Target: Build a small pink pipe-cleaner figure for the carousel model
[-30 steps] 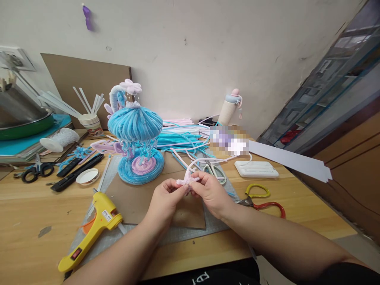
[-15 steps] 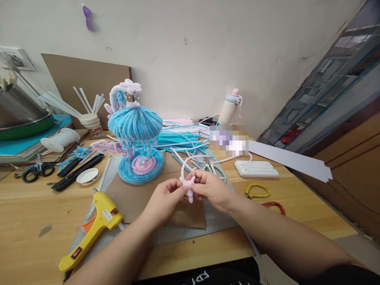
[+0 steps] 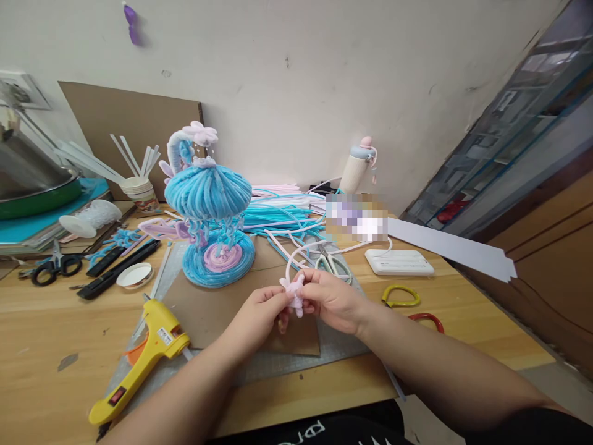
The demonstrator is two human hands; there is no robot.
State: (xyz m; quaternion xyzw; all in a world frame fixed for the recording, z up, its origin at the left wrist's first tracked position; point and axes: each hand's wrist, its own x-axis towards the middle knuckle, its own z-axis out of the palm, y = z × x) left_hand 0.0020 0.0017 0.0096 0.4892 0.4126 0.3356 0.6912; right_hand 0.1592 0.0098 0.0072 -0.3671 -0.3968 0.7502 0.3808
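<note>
Pink piece [image 3: 293,296] has turned, pinched between both hands [image 3: 260,312] [image 3: 332,303].

Cardboard [image 3: 222,309] on a mat [image 3: 340,347] on the table [image 3: 41,334], craft piece [image 3: 295,295] between left hand [image 3: 262,312] and right hand [image 3: 336,303] over the cardboard, glue gun [image 3: 155,349] to the left, power bank [image 3: 399,262] to the right, pipe cleaners [image 3: 278,216] behind, bottle [image 3: 354,173] back by the wall [image 3: 296,111]

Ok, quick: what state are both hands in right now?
Left hand: closed, pinching the pale pink fuzzy piece.
Right hand: closed, pinching the same piece from its other side.
</note>
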